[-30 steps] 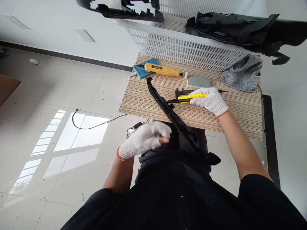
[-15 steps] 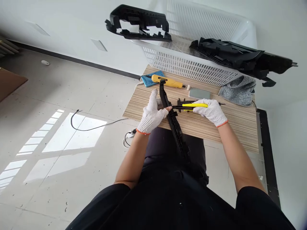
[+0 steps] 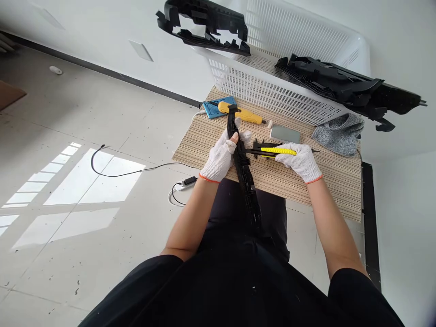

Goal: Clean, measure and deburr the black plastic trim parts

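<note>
My gloved left hand [image 3: 221,154] is closed around a long black plastic trim part [image 3: 243,165], its thumb over the upper half. The part slants from above the table edge down towards my lap. My gloved right hand [image 3: 299,161] grips a tool with a yellow ribbed handle [image 3: 279,150] and a narrow black end, whose exact kind I cannot make out. Its black end reaches left to the trim part; whether it touches is unclear. Just behind the tool lies a black caliper-like object [image 3: 256,144], partly hidden by the tool and my right hand.
A white slatted basket [image 3: 272,84] stands at the back, with black plastic parts [image 3: 340,84] jutting over its rim. A yellow corded tool [image 3: 245,115], a blue mat [image 3: 213,109], a grey flat box [image 3: 285,133] and a grey cloth [image 3: 340,134] lie on the striped tabletop [image 3: 327,186]. A cable [image 3: 136,172] trails across the floor.
My left hand has moved up along the trim part, and its thumb has come away from the tool's tip. The right hand keeps nearly the same hold. The whole view has shifted slightly.
</note>
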`<state>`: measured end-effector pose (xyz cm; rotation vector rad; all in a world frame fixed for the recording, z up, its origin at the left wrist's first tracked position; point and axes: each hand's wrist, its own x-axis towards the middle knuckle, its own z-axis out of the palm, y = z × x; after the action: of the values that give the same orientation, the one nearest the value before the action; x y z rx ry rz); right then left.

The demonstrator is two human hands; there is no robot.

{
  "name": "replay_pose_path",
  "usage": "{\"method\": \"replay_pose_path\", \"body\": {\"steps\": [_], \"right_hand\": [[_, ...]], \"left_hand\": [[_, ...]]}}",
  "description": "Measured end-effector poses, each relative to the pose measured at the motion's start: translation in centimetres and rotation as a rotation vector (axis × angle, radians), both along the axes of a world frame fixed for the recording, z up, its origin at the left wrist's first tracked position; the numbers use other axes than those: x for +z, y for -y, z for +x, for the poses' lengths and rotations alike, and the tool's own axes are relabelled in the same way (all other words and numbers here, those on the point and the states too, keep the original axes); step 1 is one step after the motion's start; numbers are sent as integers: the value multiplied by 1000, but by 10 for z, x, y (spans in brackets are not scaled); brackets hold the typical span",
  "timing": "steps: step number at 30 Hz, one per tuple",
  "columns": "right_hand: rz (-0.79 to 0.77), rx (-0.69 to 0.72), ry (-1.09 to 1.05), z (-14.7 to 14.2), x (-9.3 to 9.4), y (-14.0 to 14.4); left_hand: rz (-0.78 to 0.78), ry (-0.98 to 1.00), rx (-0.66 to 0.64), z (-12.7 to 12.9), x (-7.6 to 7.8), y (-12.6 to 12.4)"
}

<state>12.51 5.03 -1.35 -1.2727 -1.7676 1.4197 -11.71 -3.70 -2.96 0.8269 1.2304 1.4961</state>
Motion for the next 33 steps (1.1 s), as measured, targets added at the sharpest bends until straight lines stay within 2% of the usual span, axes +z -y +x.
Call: {"method": "replay_pose_path", "body": {"steps": [3,8,11,14,20,24,29,33], "right_hand": [[13,-36,-69,-2,2,5],[74,8,-5,-7,1,10],[94,-33,-5,-10,0,10],[60,9,-43,-13,0,10],[63,11,-50,-19,1,8],[32,-3,-66,-21,1,7],[38,4,-89,-25,2,5],[35,30,-92,-26,2,5]], "left_hand": [[39,161,12,-1,-1,-3],[8,208,64,-5,-4,-6],[-11,216,61,-6,-5,-7],[-14,214,43,-6,-3,-8],[-39,78,98,-10,-2,-7],[-50,82,46,-12,-1,-5],[-15,238,3,-12,-2,-5],[29,392,42,-9,-6,-9]]}}
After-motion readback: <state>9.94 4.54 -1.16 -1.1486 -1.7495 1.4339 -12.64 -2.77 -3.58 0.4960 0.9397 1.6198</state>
